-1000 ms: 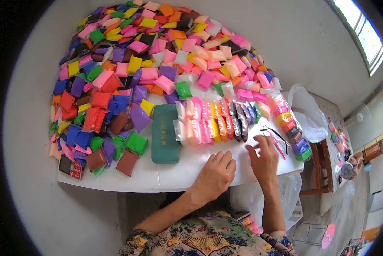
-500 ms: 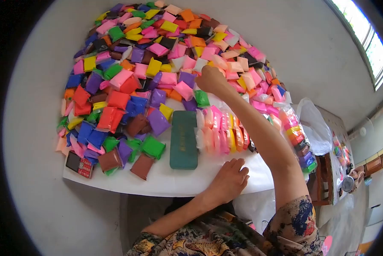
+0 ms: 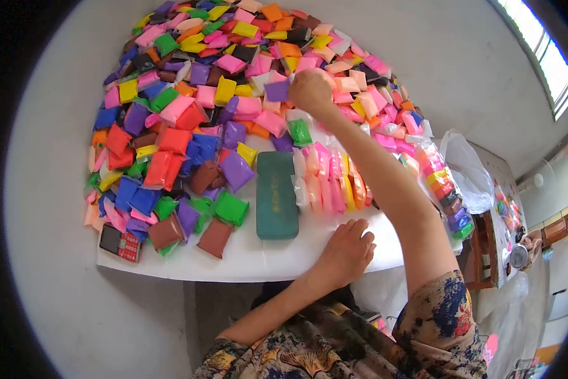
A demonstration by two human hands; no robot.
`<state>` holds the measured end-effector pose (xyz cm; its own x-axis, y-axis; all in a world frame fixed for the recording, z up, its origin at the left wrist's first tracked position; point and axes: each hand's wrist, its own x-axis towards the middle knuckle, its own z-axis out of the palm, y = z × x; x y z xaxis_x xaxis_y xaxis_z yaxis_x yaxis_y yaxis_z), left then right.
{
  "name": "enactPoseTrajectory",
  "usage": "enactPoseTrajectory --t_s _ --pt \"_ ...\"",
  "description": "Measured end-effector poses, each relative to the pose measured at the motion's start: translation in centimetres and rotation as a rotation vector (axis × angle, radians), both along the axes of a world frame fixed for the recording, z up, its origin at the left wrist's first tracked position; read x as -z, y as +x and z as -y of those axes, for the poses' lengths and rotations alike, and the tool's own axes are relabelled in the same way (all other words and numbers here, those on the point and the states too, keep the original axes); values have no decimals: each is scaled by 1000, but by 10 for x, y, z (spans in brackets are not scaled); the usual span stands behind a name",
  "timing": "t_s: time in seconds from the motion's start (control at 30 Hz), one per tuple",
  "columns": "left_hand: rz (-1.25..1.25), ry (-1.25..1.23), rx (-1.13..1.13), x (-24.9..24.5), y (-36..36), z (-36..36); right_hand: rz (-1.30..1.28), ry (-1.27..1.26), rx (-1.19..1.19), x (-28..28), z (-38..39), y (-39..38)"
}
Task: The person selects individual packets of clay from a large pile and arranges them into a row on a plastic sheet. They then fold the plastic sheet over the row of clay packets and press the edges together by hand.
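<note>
My right hand (image 3: 311, 93) reaches over the middle of the pile, its fingers closed on a purple packet (image 3: 276, 91) that looks like soft modelling clay in clear wrap. Pink, white and peach packets lie around it. My left hand (image 3: 347, 252) rests near the table's front edge with loosely bent fingers, and I see nothing in it. Just beyond the left hand stands a row of pink, yellow and orange packets (image 3: 328, 180), packed side by side. To the row's left lies a dark green case (image 3: 277, 196) with gold lettering.
Many coloured packets (image 3: 176, 141) cover the white table (image 3: 252, 268). A red and black phone-like device (image 3: 120, 244) sits at the front left. At the right edge are a filled clear bag of packets (image 3: 446, 192) and a clear plastic bag (image 3: 467, 170).
My right hand has moved slightly left and toward the back, and a purple packet now shows in its fingers. My left hand stays near the front edge. The view has shifted a little.
</note>
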<state>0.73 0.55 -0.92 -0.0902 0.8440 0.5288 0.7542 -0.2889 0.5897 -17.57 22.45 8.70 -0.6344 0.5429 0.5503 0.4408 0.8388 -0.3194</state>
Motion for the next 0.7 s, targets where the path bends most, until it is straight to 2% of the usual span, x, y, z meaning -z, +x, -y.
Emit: enactPoseTrajectory --t_s 0.13,0.2,0.27,0.33,0.4,0.47,0.5,0.6,0.63,0.7 --pt "49 71 22 -4 -4 3 -151 209 -188 -53 16 88" --pt "101 110 42 -9 -3 13 -244 99 -334 -66 43 158" --pt "143 174 21 -21 -5 24 -13 -191 -225 -79 86 233" --pt "124 185 -88 -25 -5 39 100 -485 -410 -51 88 290" --pt "155 158 -175 -20 -8 49 232 -729 -307 -28 103 317" --pt "121 109 -219 -19 -7 47 290 -715 -226 6 105 325" --pt "100 81 -236 -22 -4 46 282 -516 -269 24 102 326" --pt "21 22 -248 -21 3 41 144 -405 -280 40 103 326" --pt "-9 11 -240 -20 3 41 165 -361 -213 40 107 326" --pt "-30 1 -234 -17 3 42 94 -108 -135 50 117 328"
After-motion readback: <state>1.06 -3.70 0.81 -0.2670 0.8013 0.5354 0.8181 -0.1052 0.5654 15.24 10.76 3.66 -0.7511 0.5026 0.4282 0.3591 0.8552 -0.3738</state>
